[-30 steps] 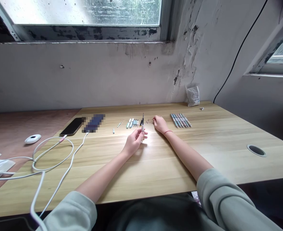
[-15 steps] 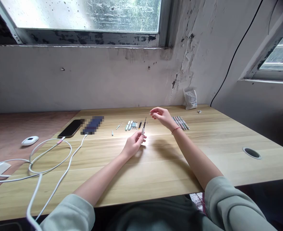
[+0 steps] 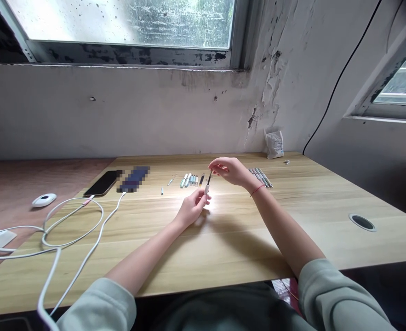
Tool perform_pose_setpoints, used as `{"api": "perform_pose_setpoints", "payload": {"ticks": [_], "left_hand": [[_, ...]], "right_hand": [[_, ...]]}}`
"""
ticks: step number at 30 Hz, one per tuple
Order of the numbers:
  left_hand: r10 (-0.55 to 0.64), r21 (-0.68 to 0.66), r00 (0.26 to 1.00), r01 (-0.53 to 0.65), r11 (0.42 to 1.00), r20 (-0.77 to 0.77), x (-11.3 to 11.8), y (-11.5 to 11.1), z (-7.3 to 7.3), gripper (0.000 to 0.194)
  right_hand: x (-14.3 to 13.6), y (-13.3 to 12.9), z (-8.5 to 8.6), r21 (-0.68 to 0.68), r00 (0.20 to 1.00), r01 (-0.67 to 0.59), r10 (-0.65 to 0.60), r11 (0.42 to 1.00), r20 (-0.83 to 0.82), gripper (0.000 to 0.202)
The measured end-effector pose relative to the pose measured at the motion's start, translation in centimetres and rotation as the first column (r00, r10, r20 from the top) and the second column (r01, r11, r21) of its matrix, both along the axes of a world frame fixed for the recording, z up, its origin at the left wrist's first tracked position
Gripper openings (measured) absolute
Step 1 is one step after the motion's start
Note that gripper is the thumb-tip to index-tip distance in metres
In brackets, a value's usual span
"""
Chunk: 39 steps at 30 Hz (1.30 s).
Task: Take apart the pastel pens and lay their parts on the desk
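Observation:
My left hand [image 3: 193, 207] is closed around the white lower barrel of a pen [image 3: 207, 189], which stands nearly upright with its dark refill pointing up. Above it, my right hand [image 3: 226, 170] pinches at the top end of the refill; any small part between those fingertips is too small to make out. Left of the pen, short pen parts [image 3: 190, 179] lie in a row, with a dark piece [image 3: 202, 179] beside them. Assembled pens [image 3: 264, 177] lie side by side behind my right wrist.
A black phone [image 3: 102, 183] and a blurred blue device [image 3: 134, 179] lie at the left, with white cables [image 3: 101, 230] looping towards me. A white mouse-like object [image 3: 44, 200] is farther left. A crumpled white packet [image 3: 274, 144] stands by the wall. A round grommet [image 3: 362, 222] is at the right.
My right hand has moved left and slightly down, so its fingertips now meet the top of the refill. My left hand still holds the barrel in nearly the same place.

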<state>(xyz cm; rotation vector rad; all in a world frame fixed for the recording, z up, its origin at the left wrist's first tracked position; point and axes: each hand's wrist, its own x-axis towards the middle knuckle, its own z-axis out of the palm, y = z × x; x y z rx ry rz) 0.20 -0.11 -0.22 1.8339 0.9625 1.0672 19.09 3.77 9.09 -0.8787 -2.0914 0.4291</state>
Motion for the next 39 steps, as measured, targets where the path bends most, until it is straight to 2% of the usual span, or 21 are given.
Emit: {"api": "perform_pose_setpoints", "payload": {"ticks": [6,12,19,22,28,31,36,39], "left_hand": [[-0.005,-0.013,1.0,0.005,1.0,0.011,-0.1,0.1,0.0,0.032],[-0.01,-0.015,1.0,0.01,1.0,-0.004,-0.1,0.0,0.1,0.031],[0.002,-0.011,1.0,-0.002,1.0,-0.003,-0.2,0.1,0.2,0.034],[0.013,-0.006,1.0,-0.013,1.0,0.004,-0.2,0.2,0.1,0.033],[-0.016,-0.006,1.0,0.016,1.0,-0.015,0.0,0.0,-0.1,0.031],[-0.047,-0.016,0.999,0.047,0.999,-0.025,0.1,-0.1,-0.2,0.031],[-0.057,-0.026,0.998,0.056,0.998,-0.03,-0.1,-0.2,-0.1,0.032],[-0.062,-0.056,0.998,0.062,0.997,-0.004,-0.1,-0.2,0.0,0.033]], "right_hand": [[0.2,0.0,0.1,0.052,0.991,0.044,-0.037,0.998,-0.126,0.019],[0.1,-0.2,0.2,0.025,0.999,0.03,-0.029,0.999,-0.029,0.019],[0.2,-0.6,0.3,0.005,0.998,0.029,-0.029,1.0,-0.057,0.018],[0.2,-1.0,-0.3,-0.032,0.997,0.004,-0.006,0.999,-0.076,0.016],[0.1,-1.9,-3.1,-0.149,0.973,0.002,-0.036,0.989,-0.227,0.021],[0.1,-2.1,-3.7,-0.231,0.934,-0.047,-0.039,0.972,-0.355,0.033],[0.1,-2.0,-3.9,-0.379,0.905,-0.195,0.016,0.905,-0.426,0.023],[0.2,-1.7,-4.0,-0.434,0.891,-0.28,0.064,0.856,-0.449,0.025]]}}
